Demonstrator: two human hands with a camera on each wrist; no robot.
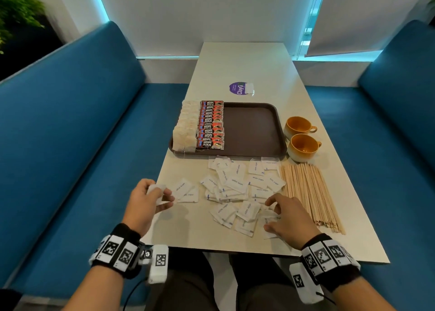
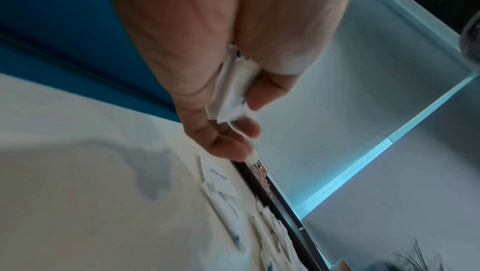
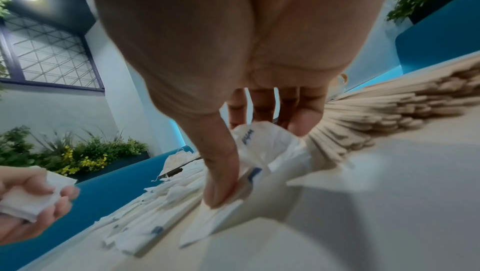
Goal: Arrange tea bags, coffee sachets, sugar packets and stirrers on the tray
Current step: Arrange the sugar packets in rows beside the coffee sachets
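Observation:
A brown tray (image 1: pixel 254 132) lies mid-table with a row of tea bags (image 1: pixel 186 127) along its left side and red coffee sachets (image 1: pixel 211 125) beside them. White sugar packets (image 1: pixel 235 186) are scattered on the table in front of the tray. Wooden stirrers (image 1: pixel 308 193) lie in a heap to their right. My left hand (image 1: pixel 164 197) (image 2: pixel 241 115) is lifted at the table's left edge and pinches a small stack of sugar packets (image 1: pixel 156 192) (image 2: pixel 231 94). My right hand (image 1: pixel 270 214) (image 3: pixel 254 152) is down on the pile, thumb and fingers pinching a bulged sugar packet (image 3: pixel 262 138).
Two orange cups (image 1: pixel 299 125) (image 1: pixel 303 146) stand just right of the tray. A purple sticker (image 1: pixel 239 88) sits on the table behind it. Blue benches (image 1: pixel 70 134) flank the table on both sides. The tray's right half is bare.

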